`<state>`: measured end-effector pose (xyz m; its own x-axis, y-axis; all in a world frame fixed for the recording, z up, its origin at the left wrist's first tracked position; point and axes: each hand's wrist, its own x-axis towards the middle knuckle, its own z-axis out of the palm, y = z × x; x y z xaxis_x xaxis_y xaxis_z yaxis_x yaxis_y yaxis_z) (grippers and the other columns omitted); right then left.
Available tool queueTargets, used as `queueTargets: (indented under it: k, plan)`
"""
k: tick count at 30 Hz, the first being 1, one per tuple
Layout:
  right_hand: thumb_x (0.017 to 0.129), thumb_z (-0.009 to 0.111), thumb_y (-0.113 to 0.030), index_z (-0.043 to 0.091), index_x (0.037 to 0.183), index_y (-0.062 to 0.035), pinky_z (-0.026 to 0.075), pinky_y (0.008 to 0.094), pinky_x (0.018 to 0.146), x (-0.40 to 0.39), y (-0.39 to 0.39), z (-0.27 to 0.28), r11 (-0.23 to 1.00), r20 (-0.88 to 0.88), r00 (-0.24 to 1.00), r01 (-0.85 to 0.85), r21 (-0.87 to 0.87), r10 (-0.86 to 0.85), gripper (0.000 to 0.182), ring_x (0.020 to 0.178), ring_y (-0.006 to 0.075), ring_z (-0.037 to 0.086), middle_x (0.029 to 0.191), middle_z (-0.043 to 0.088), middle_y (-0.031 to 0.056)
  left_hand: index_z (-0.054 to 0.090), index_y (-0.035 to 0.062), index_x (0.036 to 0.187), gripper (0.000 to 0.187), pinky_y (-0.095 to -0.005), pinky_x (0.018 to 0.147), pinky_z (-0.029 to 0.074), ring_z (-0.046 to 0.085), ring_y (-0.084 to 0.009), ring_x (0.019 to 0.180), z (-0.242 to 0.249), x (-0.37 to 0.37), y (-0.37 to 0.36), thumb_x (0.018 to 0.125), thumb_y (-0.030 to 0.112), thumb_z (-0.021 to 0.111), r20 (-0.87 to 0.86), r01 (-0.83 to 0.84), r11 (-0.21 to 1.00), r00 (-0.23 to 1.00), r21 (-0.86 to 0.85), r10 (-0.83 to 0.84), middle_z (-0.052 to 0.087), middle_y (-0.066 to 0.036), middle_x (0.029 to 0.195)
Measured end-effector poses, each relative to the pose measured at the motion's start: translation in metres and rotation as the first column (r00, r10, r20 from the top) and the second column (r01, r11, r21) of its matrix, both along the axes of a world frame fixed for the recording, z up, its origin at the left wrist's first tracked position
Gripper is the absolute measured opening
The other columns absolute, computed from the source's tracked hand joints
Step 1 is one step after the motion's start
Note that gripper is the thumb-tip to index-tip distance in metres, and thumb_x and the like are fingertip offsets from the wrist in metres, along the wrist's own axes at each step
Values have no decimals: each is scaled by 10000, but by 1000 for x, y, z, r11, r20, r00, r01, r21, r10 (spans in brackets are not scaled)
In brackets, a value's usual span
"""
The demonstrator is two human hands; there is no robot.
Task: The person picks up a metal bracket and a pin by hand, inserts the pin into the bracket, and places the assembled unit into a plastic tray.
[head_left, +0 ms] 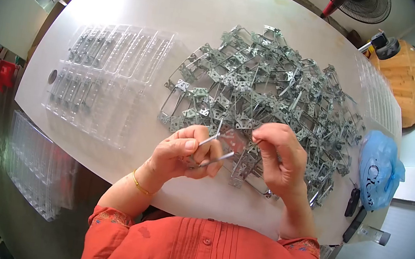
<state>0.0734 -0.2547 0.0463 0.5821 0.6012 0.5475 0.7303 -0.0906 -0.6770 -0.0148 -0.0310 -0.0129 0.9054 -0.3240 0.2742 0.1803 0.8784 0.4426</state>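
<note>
My left hand [183, 152] is closed around a thin metal bracket [220, 159], whose two narrow bars stick out past my fingers towards the right. To its right, my right hand [284, 159] has its thumb and forefinger pinched together, and I cannot make out what is between them. A blurred patch lies in the gap between the two hands. Both hands are over the near edge of a big heap of similar metal brackets [261, 84], tangled together on the table.
Clear plastic trays [135, 93] lie on the left, some compartments holding metal pieces. More trays [41, 164] are stacked below the table's left edge, and others [377, 95] lie at far right. A blue plastic bag [377, 172], a black tool [352, 203] and a bottle [374, 235] are on the right.
</note>
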Motion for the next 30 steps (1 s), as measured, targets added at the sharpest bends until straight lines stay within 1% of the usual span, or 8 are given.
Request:
queueTargets:
  k: [2, 5, 8, 14, 16, 23, 25, 30]
  plan:
    - [919, 658, 88, 678, 1086, -17, 514, 277, 622, -5, 0, 4, 997, -121, 991, 65, 31, -61, 198, 738, 168, 645, 941, 693, 93, 506, 38, 866, 304, -270, 391, 306, 347, -94, 391, 3, 2, 1, 1042, 284, 530, -12, -56, 998, 998, 42, 56, 582, -220, 829]
    - [891, 663, 101, 694, 1064, -4, 497, 262, 578, -14, 2, 21, 996, -44, 995, 85, -27, -87, 206, 674, 152, 629, 884, 682, 81, 494, 57, 948, 277, -248, 411, 307, 345, -82, 403, 2, 4, 0, 1052, 312, 514, -1, -113, 986, 993, 121, 114, 605, -246, 887]
    - [852, 663, 116, 704, 1052, 6, 471, 252, 530, -20, 2, 23, 996, -96, 991, 88, -30, -91, 232, 607, 131, 600, 833, 669, 70, 502, 71, 961, 266, -229, 434, 321, 378, -80, 451, 4, 1, -2, 1040, 320, 551, -31, -130, 971, 990, 199, 139, 623, -257, 942]
    - [798, 661, 124, 694, 1062, 2, 455, 269, 501, -22, 2, 21, 988, -69, 988, 130, -87, -136, 293, 567, 132, 578, 771, 647, 62, 526, 86, 1022, 228, -211, 472, 331, 424, -79, 536, 3, -1, -3, 1007, 280, 646, -22, -163, 944, 984, 288, 176, 650, -232, 997]
    - [800, 659, 119, 689, 1059, 0, 456, 273, 502, -23, 1, 20, 986, -60, 987, 141, -83, -147, 287, 562, 134, 577, 759, 644, 62, 536, 80, 1064, 135, -210, 534, 386, 489, -75, 625, 4, 0, -1, 1034, 189, 610, -12, -123, 954, 991, 274, 131, 664, -163, 1046]
    - [810, 657, 104, 670, 1032, -4, 455, 288, 492, -26, 4, 21, 985, -82, 985, 147, -91, -155, 248, 533, 143, 575, 721, 639, 65, 535, 71, 1053, 176, -213, 543, 389, 469, -64, 625, 5, -1, -2, 1021, 206, 642, 17, -154, 921, 987, 359, 159, 663, -117, 1052]
    - [821, 656, 101, 668, 1024, -5, 449, 284, 485, -27, 5, 21, 984, -101, 982, 148, -97, -158, 229, 522, 139, 569, 712, 634, 67, 544, 69, 1050, 196, -224, 642, 443, 545, -73, 741, 9, -2, 1, 1008, 213, 669, -7, -116, 880, 991, 461, 135, 664, -90, 1067]
    - [857, 658, 85, 657, 995, -8, 428, 268, 470, -29, 1, 25, 990, -215, 968, 117, -82, -132, 167, 496, 112, 549, 674, 614, 58, 557, 61, 1059, 203, -280, 857, 475, 602, -108, 994, 10, -4, -2, 989, 190, 699, 46, -156, 837, 987, 525, 155, 657, -74, 1100]
